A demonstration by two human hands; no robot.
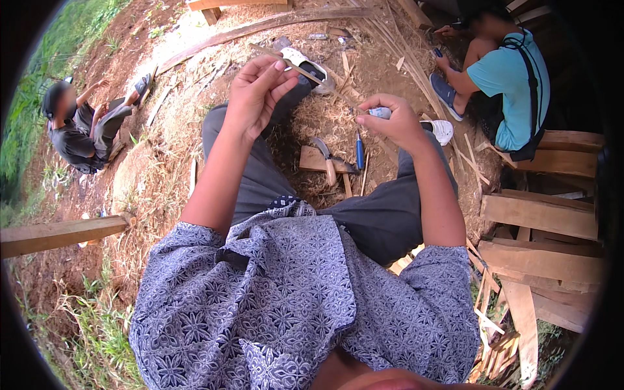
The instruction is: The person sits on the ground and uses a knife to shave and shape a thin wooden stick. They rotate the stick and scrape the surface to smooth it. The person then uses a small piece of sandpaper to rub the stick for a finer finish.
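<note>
A thin strip of wood or bamboo [309,75] stretches slantwise between my two raised hands. My left hand [262,90] pinches it near its upper left end between thumb and fingers. At the lower right end, my right hand [396,125] is closed on it with thumb and forefinger. A small white and blue thing [380,112] shows beside the right fingers; what it is I cannot make out. On the ground between my legs lie a curved knife with a wooden handle [331,174], a blue-handled tool [359,153] and a short wooden board [313,158].
A person in a turquoise shirt [510,81] sits at the right; another in dark clothes [75,140] sits at the left. Stacked timber [539,214] fills the right side. A beam [65,235] juts in from the left. Shavings [169,136] and long strips [406,55] litter the ground.
</note>
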